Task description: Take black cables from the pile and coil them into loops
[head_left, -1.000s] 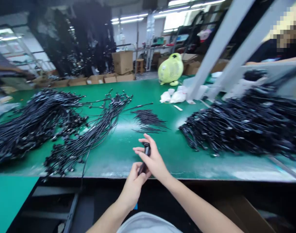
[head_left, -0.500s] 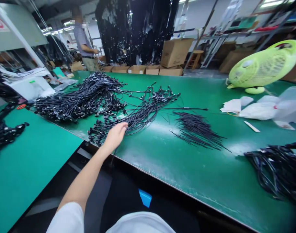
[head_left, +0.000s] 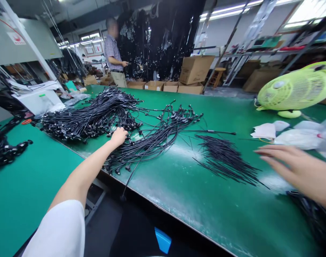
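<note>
- My left hand curled at the blocky ends of the black cables; I couldn't tell its grip.
- My right hand, blurred, was open, fingers outstretched.
- The slender black cables lay bunched on the glossy green table.

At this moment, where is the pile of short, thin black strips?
In the head view, the pile of strips lies right of centre on the green table, between the longer cables and the right hand.

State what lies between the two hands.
In the head view, the cable bundle by the left hand, then the thin black strips nearer the right hand, on the green table.
</note>
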`<action>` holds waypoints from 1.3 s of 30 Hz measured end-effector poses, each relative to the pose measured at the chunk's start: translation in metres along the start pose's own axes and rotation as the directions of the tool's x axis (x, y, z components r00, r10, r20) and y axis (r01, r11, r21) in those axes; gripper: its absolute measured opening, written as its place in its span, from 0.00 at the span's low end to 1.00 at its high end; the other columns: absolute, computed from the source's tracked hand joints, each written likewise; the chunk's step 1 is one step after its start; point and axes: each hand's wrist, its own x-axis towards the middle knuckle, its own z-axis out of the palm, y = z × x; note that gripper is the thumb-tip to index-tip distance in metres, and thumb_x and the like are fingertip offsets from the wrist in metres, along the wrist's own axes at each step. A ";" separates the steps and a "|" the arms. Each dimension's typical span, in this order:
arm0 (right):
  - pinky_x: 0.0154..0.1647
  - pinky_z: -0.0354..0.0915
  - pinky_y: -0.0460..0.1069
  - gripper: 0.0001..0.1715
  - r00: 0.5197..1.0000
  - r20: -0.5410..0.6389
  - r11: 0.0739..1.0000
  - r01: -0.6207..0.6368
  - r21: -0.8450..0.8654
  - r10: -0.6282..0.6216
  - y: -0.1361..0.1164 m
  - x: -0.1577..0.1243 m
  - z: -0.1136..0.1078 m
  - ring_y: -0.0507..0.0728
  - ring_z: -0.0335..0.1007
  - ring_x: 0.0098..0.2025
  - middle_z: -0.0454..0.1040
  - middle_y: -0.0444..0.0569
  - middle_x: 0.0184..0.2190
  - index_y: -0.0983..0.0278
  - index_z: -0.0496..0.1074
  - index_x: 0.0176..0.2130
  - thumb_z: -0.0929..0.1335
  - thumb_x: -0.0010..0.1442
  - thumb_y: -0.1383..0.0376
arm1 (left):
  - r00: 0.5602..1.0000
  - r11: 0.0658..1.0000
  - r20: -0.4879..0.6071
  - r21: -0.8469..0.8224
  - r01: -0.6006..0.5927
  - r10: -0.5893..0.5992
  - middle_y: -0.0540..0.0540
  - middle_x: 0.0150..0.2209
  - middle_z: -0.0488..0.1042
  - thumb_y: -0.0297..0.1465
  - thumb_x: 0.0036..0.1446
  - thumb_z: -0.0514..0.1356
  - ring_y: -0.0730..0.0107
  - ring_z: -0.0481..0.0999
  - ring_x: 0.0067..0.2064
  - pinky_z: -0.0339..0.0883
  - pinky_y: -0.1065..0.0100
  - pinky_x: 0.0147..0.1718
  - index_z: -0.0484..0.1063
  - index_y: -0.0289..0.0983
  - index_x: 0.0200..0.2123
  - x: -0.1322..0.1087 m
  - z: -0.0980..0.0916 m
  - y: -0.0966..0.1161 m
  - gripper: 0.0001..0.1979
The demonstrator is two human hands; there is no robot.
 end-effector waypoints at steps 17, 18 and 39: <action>0.39 0.69 0.50 0.19 0.959 0.225 0.970 0.125 0.209 -0.172 -0.173 0.223 0.197 0.51 0.70 0.30 0.73 0.46 0.25 0.66 0.69 0.28 0.66 0.66 0.56 | 0.984 0.306 0.174 -0.936 0.175 -0.031 0.53 0.23 0.67 0.40 0.53 0.63 0.81 0.61 0.21 0.54 0.75 0.20 0.73 0.33 0.34 -0.089 -0.106 0.025 0.14; 0.40 0.68 0.49 0.20 0.974 0.175 0.970 0.106 0.220 -0.146 -0.169 0.232 0.193 0.50 0.70 0.31 0.73 0.47 0.25 0.66 0.68 0.28 0.64 0.67 0.56 | 0.978 0.300 0.208 -0.931 0.208 -0.031 0.53 0.22 0.67 0.40 0.53 0.63 0.80 0.62 0.21 0.56 0.75 0.21 0.73 0.33 0.34 -0.089 -0.100 0.022 0.14; 0.37 0.71 0.47 0.22 0.870 -0.487 0.688 0.403 0.603 -0.082 -0.187 0.235 0.045 0.48 0.71 0.33 0.69 0.46 0.35 0.64 0.67 0.31 0.61 0.68 0.50 | 0.836 0.235 0.271 -0.956 0.176 0.478 0.44 0.37 0.80 0.34 0.60 0.59 0.72 0.77 0.26 0.68 0.66 0.36 0.63 0.37 0.35 -0.109 -0.108 0.075 0.08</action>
